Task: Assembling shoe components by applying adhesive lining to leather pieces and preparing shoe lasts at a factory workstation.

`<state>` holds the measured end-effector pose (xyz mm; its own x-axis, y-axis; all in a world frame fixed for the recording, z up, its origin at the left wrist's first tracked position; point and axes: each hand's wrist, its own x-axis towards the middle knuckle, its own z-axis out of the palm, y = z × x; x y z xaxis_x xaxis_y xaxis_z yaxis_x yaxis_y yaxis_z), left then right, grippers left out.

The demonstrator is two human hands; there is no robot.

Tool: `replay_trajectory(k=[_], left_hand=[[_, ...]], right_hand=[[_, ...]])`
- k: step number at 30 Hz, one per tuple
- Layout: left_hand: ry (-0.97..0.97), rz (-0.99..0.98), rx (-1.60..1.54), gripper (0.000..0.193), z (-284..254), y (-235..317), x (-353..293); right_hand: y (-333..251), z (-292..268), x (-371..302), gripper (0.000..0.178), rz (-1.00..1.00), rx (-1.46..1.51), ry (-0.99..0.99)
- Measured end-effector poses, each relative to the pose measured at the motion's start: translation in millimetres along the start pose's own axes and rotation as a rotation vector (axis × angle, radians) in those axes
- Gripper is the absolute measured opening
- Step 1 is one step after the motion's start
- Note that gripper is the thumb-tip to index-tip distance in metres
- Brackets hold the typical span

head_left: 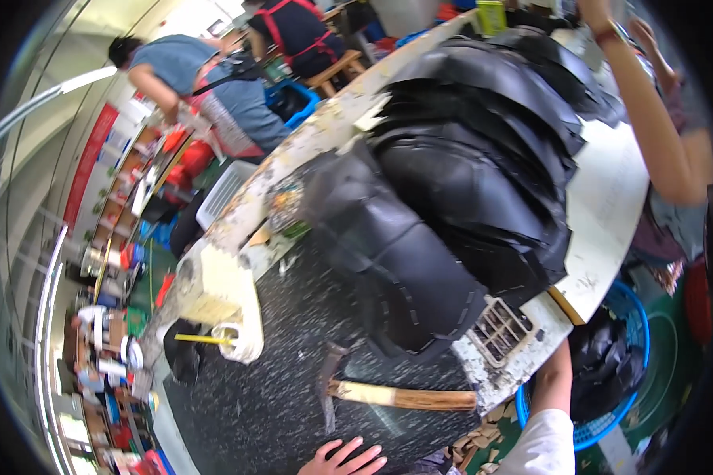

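At the bench: our left hand (342,458) lies flat on the dark speckled mat (277,372), fingers spread, holding nothing.
Right hand: out of sight past the frame edge; only a white sleeve (543,443) shows, so its grip is unknown.
Hammer: a wooden-handled hammer (388,393) lies untouched just beyond our fingers.
Work pile: black cut leather pieces (459,174) are heaped high across the bench.
Progress: we judge most handling lies ahead.
Around us: a blue basket (626,380) of black scraps; other workers beyond.

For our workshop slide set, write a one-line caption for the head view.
Left hand rests on a speckled mat near a wooden-handled hammer, beside stacked black leather pieces.
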<state>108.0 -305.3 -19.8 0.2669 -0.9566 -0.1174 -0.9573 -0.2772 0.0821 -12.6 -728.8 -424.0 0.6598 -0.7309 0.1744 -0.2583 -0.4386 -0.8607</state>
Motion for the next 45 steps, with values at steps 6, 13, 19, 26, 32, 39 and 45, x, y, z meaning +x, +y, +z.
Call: replay_trajectory(k=[6,13,19,26,32,39,45], left_hand=[[0.026,0.038,-0.216,0.057,-2.0,3.5,16.9],[0.433,-0.305,-0.082,0.004,-55.7,-141.8,-41.4],[0.303,-0.26,0.517,0.091,-166.1,-280.6,-3.1],[-0.061,0.202,0.702,0.099,-185.7,-287.9,24.6],[0.678,-0.645,-0.189,0.076,-161.3,-248.6,-31.8],[1.051,-0.44,-0.837,0.086,-46.4,-187.1,-24.3],[0.612,-0.777,0.131,0.079,-12.4,-249.4,-119.6]], right_hand=[[-32.0,-36.1,71.5,0.05,-0.188,-0.096,-0.083],[-83.8,-70.5,44.6,0.047,-0.28,-0.32,-0.019],[-147.9,-128.3,-13.6,0.035,-0.059,-0.096,0.257],[-312.7,-127.2,-10.8,0.029,-0.164,0.165,0.289],[-434.1,-72.9,-6.6,0.023,-0.542,0.115,-0.061],[-540.1,36.9,9.2,0.069,-0.862,0.173,-0.466],[-565.9,84.2,27.4,0.091,-0.695,0.383,-0.339]])
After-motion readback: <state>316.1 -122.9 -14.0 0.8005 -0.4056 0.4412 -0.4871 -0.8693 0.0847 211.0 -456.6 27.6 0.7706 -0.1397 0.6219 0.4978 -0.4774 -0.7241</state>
